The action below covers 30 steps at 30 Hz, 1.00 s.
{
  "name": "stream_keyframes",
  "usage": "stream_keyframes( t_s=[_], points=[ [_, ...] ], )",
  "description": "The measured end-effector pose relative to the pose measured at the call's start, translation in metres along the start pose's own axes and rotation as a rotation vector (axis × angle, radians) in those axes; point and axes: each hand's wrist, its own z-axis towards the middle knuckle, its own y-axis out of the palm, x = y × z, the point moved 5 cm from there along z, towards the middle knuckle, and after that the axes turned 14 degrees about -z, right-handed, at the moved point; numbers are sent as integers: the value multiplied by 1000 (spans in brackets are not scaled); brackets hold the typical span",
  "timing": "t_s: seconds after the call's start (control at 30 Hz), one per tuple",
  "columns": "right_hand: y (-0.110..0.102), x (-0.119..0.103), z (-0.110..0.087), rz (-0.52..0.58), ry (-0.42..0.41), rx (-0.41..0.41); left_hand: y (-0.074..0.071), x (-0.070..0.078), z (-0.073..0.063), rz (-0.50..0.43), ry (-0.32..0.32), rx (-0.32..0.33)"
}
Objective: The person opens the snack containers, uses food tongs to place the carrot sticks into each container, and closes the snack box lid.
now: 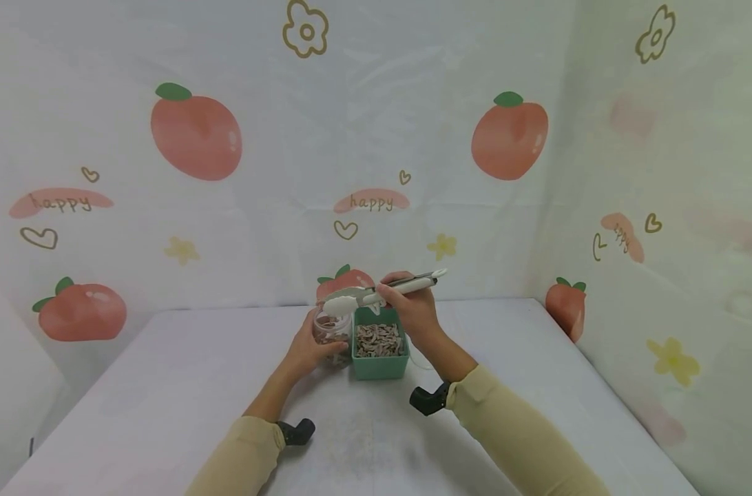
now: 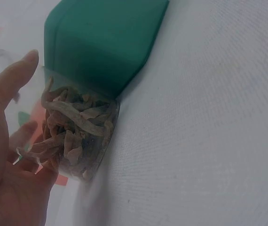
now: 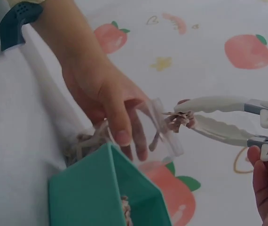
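Note:
My left hand (image 1: 304, 348) holds a clear jar (image 1: 332, 332) on the white table, its thumb and fingers around the side. Through the wall, dried brownish strips (image 2: 77, 117) show in the lower part of the jar. With my right hand (image 1: 416, 311) I grip white-and-grey tongs (image 1: 410, 284), tilted with their tips over the jar's mouth. A small clump of dried strips (image 3: 181, 121) sits between the tong tips, right at the rim. Beside the jar stands a green square box (image 1: 380, 370), holding many of the same strips (image 1: 379, 339).
The white table (image 1: 165, 406) meets a patterned backdrop (image 1: 376, 138) with printed fruit behind the jar and box. A thin pale ring-like edge (image 1: 422, 364) shows on the table just right of the box. Each wrist wears a black device (image 1: 430, 399).

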Motion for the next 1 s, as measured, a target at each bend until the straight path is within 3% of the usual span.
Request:
stream_keyframes(
  t_s=[0.13,0.3,0.73,1.0],
  points=[
    [-1,-13,-8,-46,16,-51,0,0,0,-5,15,-1],
    [0,-9,-9,-53,13,-83,1,-1,0,-11,18,-4],
    [-16,-13,-6,-50,-30,-45,3,2,-1,-35,38,-20],
    [-32,12,6,-48,-56,-32,2,3,-2,-38,46,-20]
  ],
)
